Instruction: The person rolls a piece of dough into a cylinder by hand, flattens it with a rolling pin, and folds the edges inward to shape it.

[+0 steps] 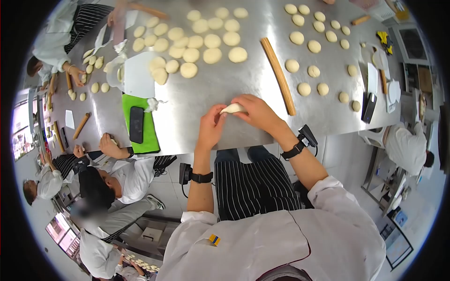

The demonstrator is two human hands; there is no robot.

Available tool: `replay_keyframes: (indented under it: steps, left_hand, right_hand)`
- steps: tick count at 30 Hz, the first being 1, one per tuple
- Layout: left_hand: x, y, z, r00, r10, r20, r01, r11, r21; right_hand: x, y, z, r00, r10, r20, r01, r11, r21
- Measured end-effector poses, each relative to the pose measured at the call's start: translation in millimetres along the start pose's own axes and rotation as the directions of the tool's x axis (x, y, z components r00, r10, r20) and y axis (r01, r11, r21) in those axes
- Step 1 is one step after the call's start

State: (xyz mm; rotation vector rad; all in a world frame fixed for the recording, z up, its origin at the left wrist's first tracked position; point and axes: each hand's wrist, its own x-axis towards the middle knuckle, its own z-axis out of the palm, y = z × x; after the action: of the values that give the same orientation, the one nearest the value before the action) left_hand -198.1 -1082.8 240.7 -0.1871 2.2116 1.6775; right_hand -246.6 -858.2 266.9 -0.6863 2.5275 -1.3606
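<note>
A shiny metal table (pixel 187 98) spreads across a busy kitchen with a pale tiled floor (pixel 337 154), and a wooden rolling pin (pixel 278 77) lies on it, slanting away from the table's near edge. Left of the rolling pin's near end, just above the tabletop, is a small piece of pale dough (pixel 234 108), pinched between the fingers of both hands. The left hand (pixel 211 125) grasps its tapered left end with thumb and fingertips; the right hand (pixel 257 112) grasps its rounder right end, fingers curled over it. Each wrist wears a black strap with a small device. Beyond the hands, to the left of the rolling pin, sits a crowded group of round dough pieces (pixel 212 55), some touching; to its right, other dough balls (pixel 314 46) are spaced apart. Farther left of the rolling pin are a white sheet (pixel 139 75) and a green cloth (pixel 149 140) with a black phone (pixel 136 124) on it. Well to its right lies another dark phone (pixel 369 107). A co-worker (pixel 136 180) in white is at the near edge, left of the green cloth.
</note>
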Motion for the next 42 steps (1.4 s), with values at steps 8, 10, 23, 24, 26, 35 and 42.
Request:
replay_keyframes:
  steps: [8, 10, 23, 24, 26, 35, 42]
  left_hand:
    - [29, -39, -121, 0.998, -0.001, -0.069, 0.004, 0.999, 0.036]
    - [51, -99, -143, 0.971, 0.147, -0.186, -0.102, 0.967, 0.232]
    - [58, 77, 54, 0.937, 0.349, 0.035, -0.34, 0.881, 0.328]
    - [66, 89, 81, 0.935, 0.341, 0.096, -0.354, 0.902, 0.248]
    - [76, 96, 123, 0.923, 0.341, 0.178, -0.368, 0.918, 0.15]
    - [58, 98, 169, 0.956, -0.26, 0.133, 0.291, 0.814, -0.503]
    - [7, 50, 122, 0.927, -0.319, 0.196, 0.374, 0.816, -0.44]
  right_hand:
    - [107, -15, 89, 0.985, -0.168, 0.044, 0.17, 0.984, -0.059]
    - [116, -14, 104, 0.988, -0.152, -0.007, 0.146, 0.96, -0.239]
    - [-75, 56, -86, 0.592, 0.371, -0.716, -0.738, 0.605, -0.297]
    - [-73, 67, -87, 0.606, 0.425, -0.672, -0.737, 0.617, -0.275]
    - [-69, 76, -93, 0.598, 0.55, -0.583, -0.772, 0.59, -0.235]
    - [-83, 64, -95, 0.691, 0.367, -0.623, -0.346, 0.924, 0.16]
    - [-93, -14, -50, 0.898, 0.369, -0.239, -0.327, 0.924, 0.198]
